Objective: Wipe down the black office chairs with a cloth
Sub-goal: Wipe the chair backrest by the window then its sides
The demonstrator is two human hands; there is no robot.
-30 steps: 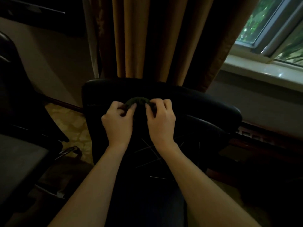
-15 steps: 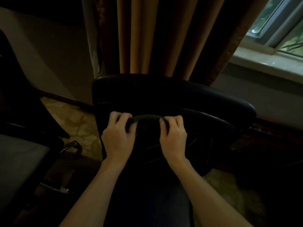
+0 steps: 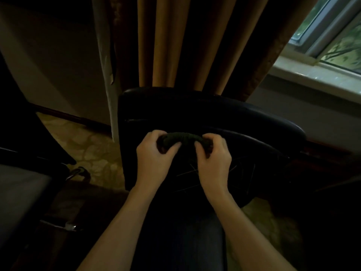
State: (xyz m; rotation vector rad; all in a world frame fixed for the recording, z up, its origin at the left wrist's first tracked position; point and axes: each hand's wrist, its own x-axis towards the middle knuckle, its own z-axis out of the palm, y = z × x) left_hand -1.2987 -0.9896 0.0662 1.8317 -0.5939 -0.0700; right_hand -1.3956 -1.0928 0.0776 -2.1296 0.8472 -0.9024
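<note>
A black office chair [image 3: 195, 112] stands in front of me, its padded backrest top toward the curtain. Over it I hold a dark green cloth [image 3: 181, 139], rolled or bunched into a thick sausage shape. My left hand [image 3: 154, 157] grips its left end with curled fingers and thumb. My right hand [image 3: 213, 159] grips its right end the same way. The cloth spans the short gap between both hands. Whether it touches the chair is unclear in the dim light.
A second dark chair [image 3: 21, 173] with a grey seat stands at the left, with a chrome part [image 3: 75, 173] by it. Brown curtains [image 3: 175, 42] hang behind. A window sill [image 3: 316, 75] runs at the upper right. Patterned carpet [image 3: 91, 153] shows between the chairs.
Both hands have drawn back from the backrest's top edge toward me, and moved slightly apart. The cloth between them now looks more tightly rolled.
</note>
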